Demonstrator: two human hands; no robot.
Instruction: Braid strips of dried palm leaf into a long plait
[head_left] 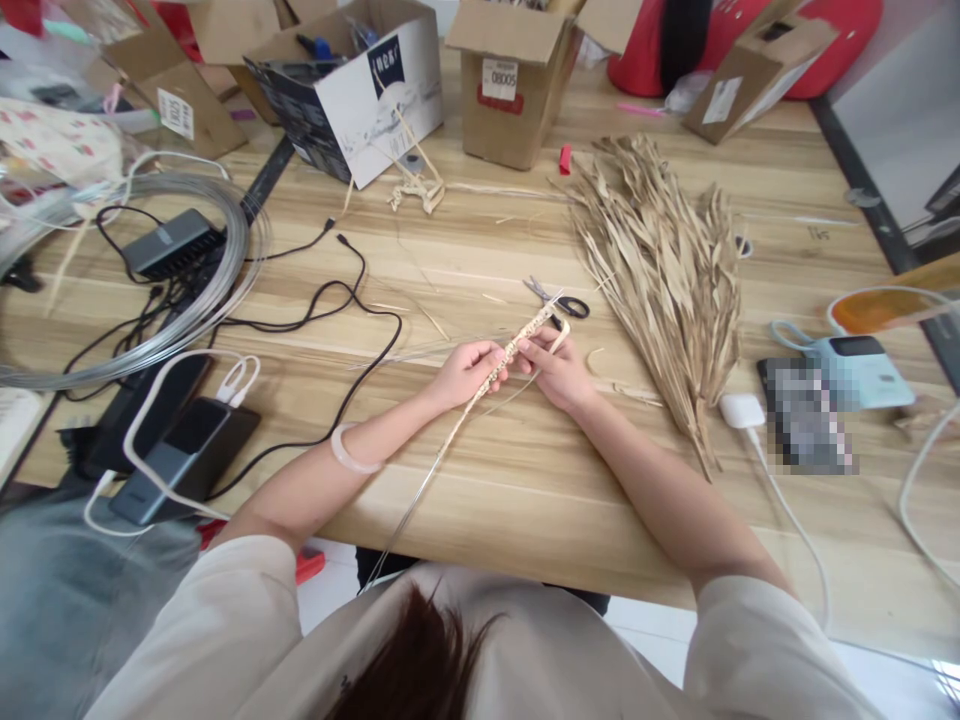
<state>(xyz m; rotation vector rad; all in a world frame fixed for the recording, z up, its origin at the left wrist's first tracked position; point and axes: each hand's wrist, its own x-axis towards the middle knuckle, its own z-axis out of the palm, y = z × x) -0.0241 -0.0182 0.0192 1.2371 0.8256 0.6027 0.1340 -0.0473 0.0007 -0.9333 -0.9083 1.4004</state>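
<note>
Between my hands, tilted up to the right, runs a thin rod wrapped with a pale woven fibre strip [488, 381]; bare wire [409, 515] trails from its lower end towards my lap. My left hand [471, 374] is closed around the middle of the wrapped part. With fingers pinched, my right hand [556, 368] grips the wrapped rod higher up, and a loose pale strip [561, 337] loops over its fingers. Just beyond that hand lie black-handled scissors [573, 306], partly hidden by the rod's tip.
A bundle of dried leaves [675, 270] lies to the right, near a pale blue power bank [862, 370] and a white charger [742, 411]. At left are a coil of wire [244, 265] and black cables [360, 385]. Cardboard boxes [499, 125] stand along the back.
</note>
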